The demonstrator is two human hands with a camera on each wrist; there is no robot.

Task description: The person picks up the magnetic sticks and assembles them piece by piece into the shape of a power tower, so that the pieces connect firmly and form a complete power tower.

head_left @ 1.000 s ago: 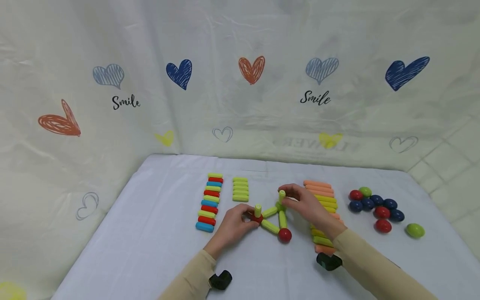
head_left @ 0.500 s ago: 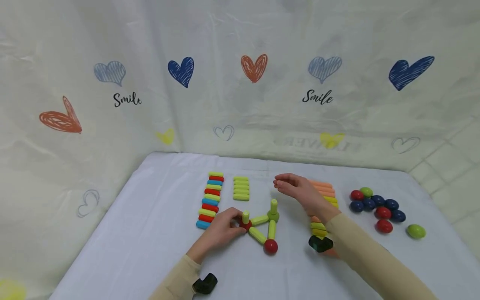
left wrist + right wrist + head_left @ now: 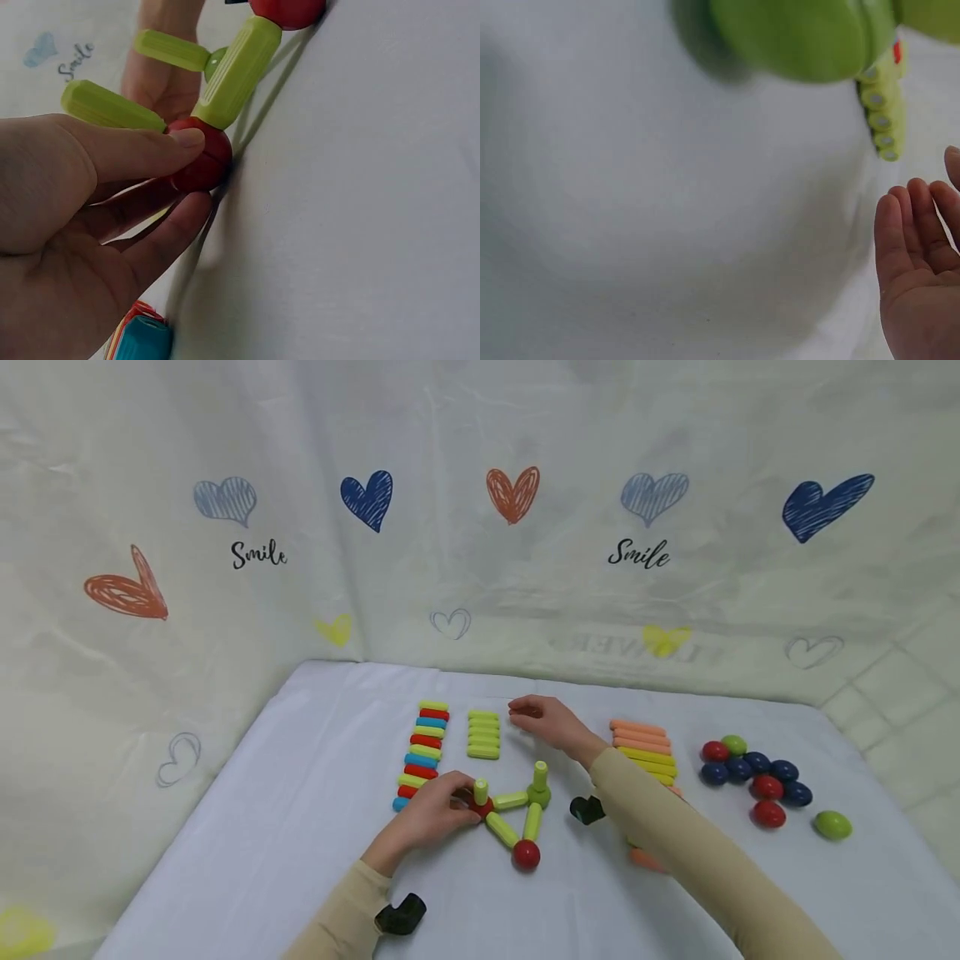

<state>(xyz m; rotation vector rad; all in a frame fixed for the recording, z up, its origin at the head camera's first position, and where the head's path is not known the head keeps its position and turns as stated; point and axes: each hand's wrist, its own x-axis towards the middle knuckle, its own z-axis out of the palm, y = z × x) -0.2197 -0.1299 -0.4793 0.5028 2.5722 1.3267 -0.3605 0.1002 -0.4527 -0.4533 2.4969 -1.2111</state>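
My left hand (image 3: 429, 818) pinches a red ball (image 3: 214, 161) between thumb and fingers. That ball is one corner of a triangle of yellow-green magnetic-looking rods, with a green ball (image 3: 538, 797) at the far right corner and another red ball (image 3: 526, 856) at the near one. Short rods stand upright on the held ball and on the green ball. Beyond the triangle, my right hand (image 3: 551, 724) hovers with nothing in it, fingers relaxed, just right of a short row of yellow-green rods (image 3: 483, 735). The right wrist view shows its fingers (image 3: 922, 225) lightly bent and the green ball (image 3: 802, 34) large and blurred.
A column of red, blue and yellow-green rods (image 3: 422, 760) lies on the left. Orange and yellow rods (image 3: 641, 739) are lined up on the right, partly behind my right sleeve. Farther right sit loose dark blue, red and green balls (image 3: 767, 787). A printed cloth hangs behind the table.
My right hand has let go of the upright rod on the green ball and moved back and left toward the short row. My left hand has shifted the triangle left and slightly nearer.
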